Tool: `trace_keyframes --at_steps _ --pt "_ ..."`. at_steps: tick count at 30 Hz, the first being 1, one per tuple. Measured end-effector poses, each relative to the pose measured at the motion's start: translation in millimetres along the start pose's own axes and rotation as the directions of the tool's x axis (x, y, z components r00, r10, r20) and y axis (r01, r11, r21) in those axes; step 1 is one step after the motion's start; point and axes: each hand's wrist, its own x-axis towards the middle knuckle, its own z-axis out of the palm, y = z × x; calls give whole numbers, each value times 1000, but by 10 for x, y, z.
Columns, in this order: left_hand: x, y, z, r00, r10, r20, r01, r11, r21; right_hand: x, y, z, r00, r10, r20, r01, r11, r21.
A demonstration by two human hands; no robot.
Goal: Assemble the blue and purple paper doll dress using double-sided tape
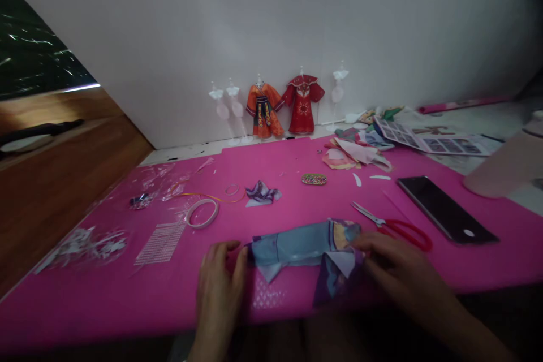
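A small blue and purple doll garment (303, 244) lies on the pink mat near its front edge, with patterned purple fabric and a pale flap hanging toward me. At the garment's left end is my left hand (223, 277), thumb and index finger apart and the thumb touching the purple edge. My right hand (390, 263) pinches the right end near the patterned purple part; its lower fingers are in shadow. Red-handled scissors (403, 230) lie just beyond my right hand. A crumpled purple and white fabric piece (262, 193) rests behind the garment.
Tape roll (202, 214), plastic bags (97, 244) and a sheet of adhesive dots (160, 243) are on the left. A phone (447, 209), a pink bottle (504, 164) and fabric scraps (358, 150) are on the right. Dressed mini mannequins (303, 106) stand along the wall.
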Motion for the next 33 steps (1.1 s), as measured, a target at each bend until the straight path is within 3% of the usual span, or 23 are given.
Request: trace_keyframes --at_steps 3,7,15,20,25,28,33 --pt "49 -58 -4 995 -51 87 41 993 114 80 0 -26 999 24 -43 -25 999 -27" --pt "15 38 49 983 -39 177 12 989 150 176 -46 -61 993 95 -70 -97 994 -40" --pt "-113 40 55 987 -29 156 0 983 182 223 -170 -133 975 221 -27 -219 974 50" --pt "-124 26 91 976 -4 218 -21 993 115 267 -175 -140 979 201 -19 -200 979 45" --pt "-101 27 79 988 11 153 -31 991 128 298 -157 -152 987 154 -38 -153 988 38" --pt "-101 26 77 983 44 178 -70 987 142 311 -148 -156 989 127 -80 -125 992 26" --pt "-100 18 62 986 72 150 -80 996 49 307 -113 -159 991 136 -13 -135 990 48"
